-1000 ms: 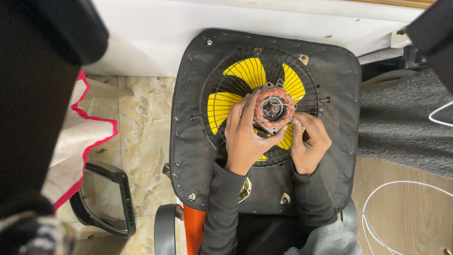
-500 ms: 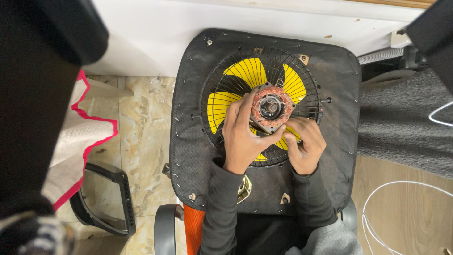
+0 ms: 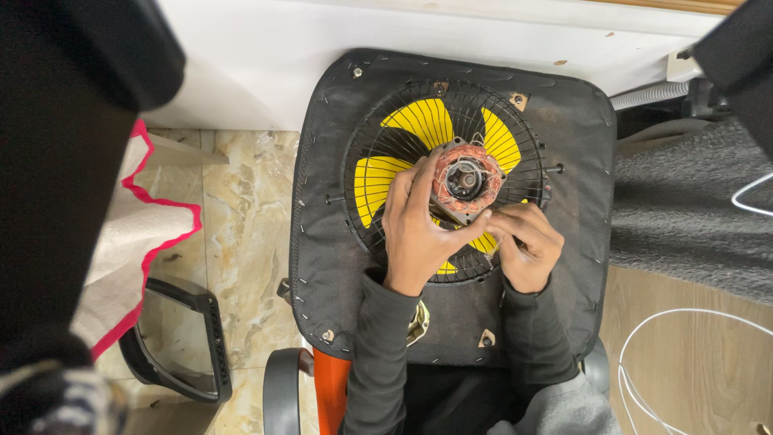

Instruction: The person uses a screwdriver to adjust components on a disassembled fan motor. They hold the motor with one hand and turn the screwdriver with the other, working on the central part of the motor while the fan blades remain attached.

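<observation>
My left hand [image 3: 415, 229] grips the copper-wound motor [image 3: 465, 180] at the middle of the wire fan guard [image 3: 366, 153], fingers curled round its left side. My right hand [image 3: 525, 246] is pinched shut on something small just below the motor; I cannot tell what. Yellow blades [image 3: 419, 121] show through the guard, which lies on an upturned black seat base [image 3: 322, 201] whose edges leave a margin all round. White wall above, marble floor [image 3: 241, 177] left, a white cable [image 3: 684, 338] lower right.
</observation>
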